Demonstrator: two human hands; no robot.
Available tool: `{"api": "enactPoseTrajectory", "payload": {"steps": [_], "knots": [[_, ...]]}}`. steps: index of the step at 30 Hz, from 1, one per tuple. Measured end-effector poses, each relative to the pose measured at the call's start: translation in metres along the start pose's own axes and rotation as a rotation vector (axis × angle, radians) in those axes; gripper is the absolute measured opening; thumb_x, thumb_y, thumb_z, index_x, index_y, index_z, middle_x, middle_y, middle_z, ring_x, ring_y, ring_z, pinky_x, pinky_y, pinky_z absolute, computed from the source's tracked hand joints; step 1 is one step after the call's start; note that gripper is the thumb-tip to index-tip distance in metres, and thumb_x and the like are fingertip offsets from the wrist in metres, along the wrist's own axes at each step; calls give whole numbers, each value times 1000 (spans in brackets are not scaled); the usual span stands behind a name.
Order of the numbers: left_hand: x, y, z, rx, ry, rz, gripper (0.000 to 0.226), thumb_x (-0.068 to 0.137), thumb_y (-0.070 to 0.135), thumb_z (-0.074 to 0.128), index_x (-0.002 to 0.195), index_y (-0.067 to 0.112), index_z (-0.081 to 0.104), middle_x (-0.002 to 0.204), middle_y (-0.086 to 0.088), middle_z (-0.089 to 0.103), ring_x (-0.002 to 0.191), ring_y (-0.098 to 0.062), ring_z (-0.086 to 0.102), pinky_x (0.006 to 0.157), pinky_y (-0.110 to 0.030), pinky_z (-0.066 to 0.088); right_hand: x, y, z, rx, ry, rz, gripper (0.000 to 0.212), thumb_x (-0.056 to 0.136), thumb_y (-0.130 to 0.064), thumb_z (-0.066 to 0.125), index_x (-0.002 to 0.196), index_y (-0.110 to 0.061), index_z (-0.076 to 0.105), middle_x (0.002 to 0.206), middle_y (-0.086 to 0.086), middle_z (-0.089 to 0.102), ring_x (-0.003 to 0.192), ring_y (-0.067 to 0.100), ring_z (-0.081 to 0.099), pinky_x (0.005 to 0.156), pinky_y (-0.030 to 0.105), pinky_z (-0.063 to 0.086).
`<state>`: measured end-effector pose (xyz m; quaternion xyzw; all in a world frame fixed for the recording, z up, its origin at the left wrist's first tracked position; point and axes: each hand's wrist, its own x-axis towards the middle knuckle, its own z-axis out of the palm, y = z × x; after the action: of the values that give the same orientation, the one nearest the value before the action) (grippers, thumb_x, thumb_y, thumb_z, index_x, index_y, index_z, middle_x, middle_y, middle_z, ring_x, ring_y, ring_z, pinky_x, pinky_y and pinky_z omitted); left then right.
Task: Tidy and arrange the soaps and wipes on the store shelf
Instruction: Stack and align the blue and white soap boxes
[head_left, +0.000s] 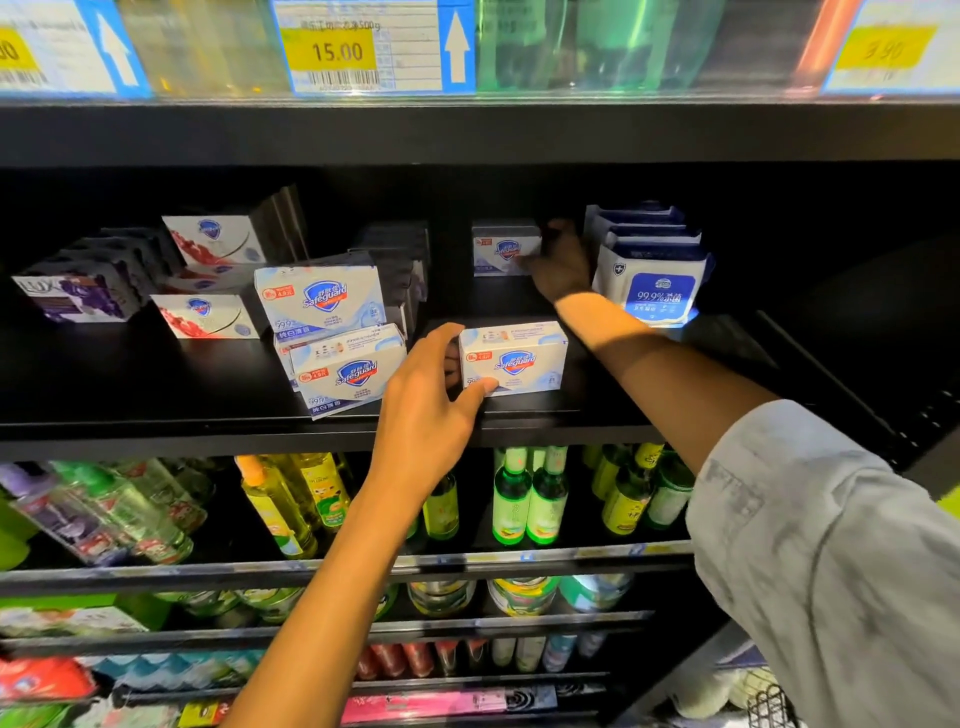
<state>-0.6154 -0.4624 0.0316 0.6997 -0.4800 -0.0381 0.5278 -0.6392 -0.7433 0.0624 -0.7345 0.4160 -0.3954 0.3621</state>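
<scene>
Stretching across the middle of the view, a black shelf (156, 374) carries the soaps and wipes, with a shelf of green and yellow bottles (524, 499) below it and a yellow price tag (332, 49) on the rail above. A row of wipe packs (649, 283) stands upright at the right of the shelf, one behind another. At the left, purple soap boxes (78, 296) sit beside white boxes with red print (205, 317), and just right of those a loose, tilted pile of white and blue soap boxes (332, 332) leans toward the shelf edge. One white soap box (514, 358) stands near the front edge, and the left hand (426, 410) grasps its left end, thumb on the front face and fingers curled round the end. Deeper in, the right hand (561, 265) reaches between the wipe packs and a rear soap box (501, 252), its fingers touching that box's right side; shadow hides whether they close on it.
</scene>
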Motion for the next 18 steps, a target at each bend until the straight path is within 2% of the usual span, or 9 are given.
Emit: {"api": "enactPoseTrajectory", "payload": {"steps": [3,7,8,10,12,15,18], "knots": [[1,1,0,23,10,-7,58,90,17,80,141,18,53,128,1,66,111,-8,67,96,-40,60,-14,-5,-10,-41,-45,17,66,85,-19,85,141,-7,52,142,12,62,133,30,55,103,27,40],[4,1,1,86,13,-28,60,91,19,79,144,19,50,134,-1,64,120,-16,65,100,-45,57,-46,2,-31,-25,-134,-4,42,89,-5,75,128,3,61,128,21,67,122,40,62,104,42,50],[5,2,2,102,11,-33,61,91,20,79,144,19,49,136,-1,64,122,-18,64,101,-46,57,-54,6,-39,-22,-153,-26,40,90,-4,74,128,2,62,127,19,67,120,38,63,104,43,51],[6,5,3,144,17,-42,61,91,19,79,144,17,49,138,-4,63,125,-22,62,105,-45,53,-80,7,-59,-28,-210,-32,46,93,-9,72,137,-4,61,130,10,66,121,24,62,103,33,49],[8,10,4,192,22,-51,59,93,17,77,145,14,49,140,-7,62,127,-24,59,105,-37,50,-103,8,-80,-67,-278,-51,43,96,-11,70,138,-8,63,128,4,66,121,16,61,99,23,44],[13,20,5,250,9,-93,60,95,15,74,148,12,45,144,-11,58,133,-28,54,103,-38,47,-131,14,-103,-163,-332,-149,29,96,-16,70,125,-17,72,126,0,71,121,15,64,101,19,43],[19,25,8,279,2,-122,62,96,14,73,149,11,43,146,-13,56,136,-31,52,105,-41,45,-153,20,-119,-307,-354,-196,26,97,-35,68,121,-28,74,128,-11,70,119,8,61,107,23,43]]}}
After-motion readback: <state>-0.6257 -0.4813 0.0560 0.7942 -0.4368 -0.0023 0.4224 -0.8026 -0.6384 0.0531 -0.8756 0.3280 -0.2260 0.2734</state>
